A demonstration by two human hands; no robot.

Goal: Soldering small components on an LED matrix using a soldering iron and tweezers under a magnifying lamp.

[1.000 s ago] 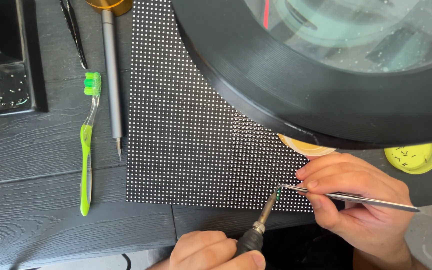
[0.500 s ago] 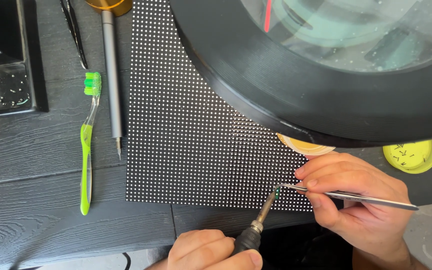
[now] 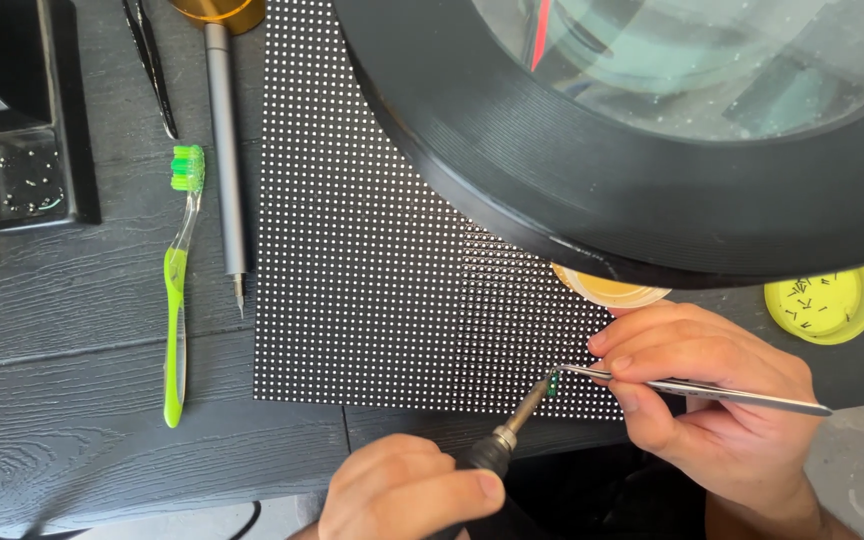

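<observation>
A black panel (image 3: 382, 260) covered in a grid of small white dots lies flat on the dark wooden table. My left hand (image 3: 407, 490) grips a soldering iron (image 3: 512, 430) whose tip touches the panel near its lower right corner. My right hand (image 3: 712, 395) pinches metal tweezers (image 3: 692, 388) whose points meet the iron's tip at the same spot, where a small green glint shows. A large round magnifier with a black rim (image 3: 592, 190) hangs over the panel's upper right part.
A green toothbrush (image 3: 178, 290) and a grey pen-shaped tool (image 3: 224, 150) lie left of the panel. A black stand (image 3: 22, 130) sits at far left. A yellow lid (image 3: 824, 305) holding small parts and an orange-filled tin (image 3: 612, 290) sit at right.
Both hands stay almost still. The iron tip and tweezer points remain at the same spot on the panel's lower right edge.
</observation>
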